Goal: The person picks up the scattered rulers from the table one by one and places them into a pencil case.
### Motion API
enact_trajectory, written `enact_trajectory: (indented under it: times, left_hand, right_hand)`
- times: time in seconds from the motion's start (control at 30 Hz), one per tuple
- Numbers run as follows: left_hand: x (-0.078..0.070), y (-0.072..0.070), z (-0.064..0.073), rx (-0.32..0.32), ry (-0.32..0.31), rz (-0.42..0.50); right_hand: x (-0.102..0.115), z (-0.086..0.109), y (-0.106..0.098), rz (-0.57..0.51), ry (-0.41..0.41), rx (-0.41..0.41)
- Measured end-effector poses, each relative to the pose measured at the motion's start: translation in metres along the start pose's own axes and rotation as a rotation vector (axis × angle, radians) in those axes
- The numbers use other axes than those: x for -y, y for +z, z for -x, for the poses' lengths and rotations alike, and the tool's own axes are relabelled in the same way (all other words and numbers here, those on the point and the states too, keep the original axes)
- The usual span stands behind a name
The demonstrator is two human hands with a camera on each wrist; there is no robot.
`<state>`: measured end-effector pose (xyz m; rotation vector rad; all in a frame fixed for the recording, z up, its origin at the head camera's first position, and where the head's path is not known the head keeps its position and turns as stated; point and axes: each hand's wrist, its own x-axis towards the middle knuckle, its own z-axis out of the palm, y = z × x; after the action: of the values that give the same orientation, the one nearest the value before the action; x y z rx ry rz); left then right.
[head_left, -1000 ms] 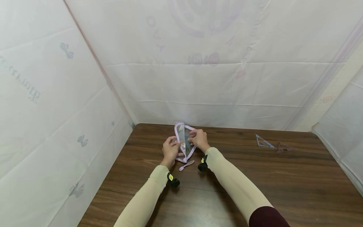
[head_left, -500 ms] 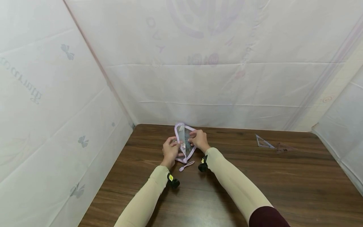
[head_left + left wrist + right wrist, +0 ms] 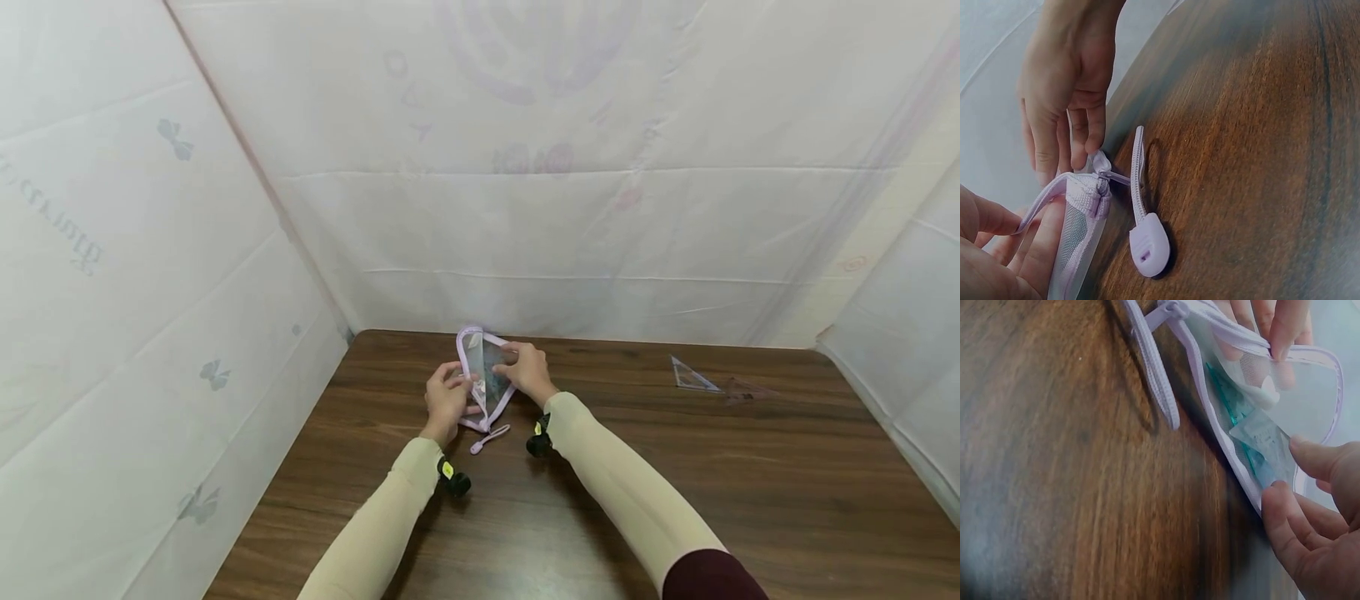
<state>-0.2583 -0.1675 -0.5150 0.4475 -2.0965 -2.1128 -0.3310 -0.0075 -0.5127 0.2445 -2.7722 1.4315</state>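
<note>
A see-through mesh zip pouch (image 3: pixel 471 354) with lilac trim stands with its mouth spread near the table's back edge. My left hand (image 3: pixel 447 398) pinches the lilac zip edge (image 3: pixel 1047 194) on its left side, thumb on one face and fingers behind. At the pouch's right side, my right hand (image 3: pixel 529 372) reaches into the mouth; its thumb and index finger pinch a clear flat plastic piece (image 3: pixel 1260 434) with printed marks. Inside the pouch lies a teal plastic strip (image 3: pixel 1225 397). A lilac pull loop (image 3: pixel 1149 244) hangs from the zipper onto the table.
To the right on the brown wooden table (image 3: pixel 615 467) lie a bluish clear set square (image 3: pixel 693 377) and a faint pinkish clear plastic piece (image 3: pixel 742 390). White printed sheets (image 3: pixel 480 225) rise behind the table and along both sides.
The head view has shifted slightly. Both hands stay at the pouch with nearly the same hold, and the right fingers have moved only a little along its edge.
</note>
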Motion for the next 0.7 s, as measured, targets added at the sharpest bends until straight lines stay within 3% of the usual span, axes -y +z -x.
enact_trajectory:
  times: [0.7]
  left_hand:
    - [-0.0001, -0.0004, -0.0007, 0.008, -0.003, -0.004]
  right_hand:
    - [-0.0064, -0.0005, -0.0064, -0.021, -0.034, 0.004]
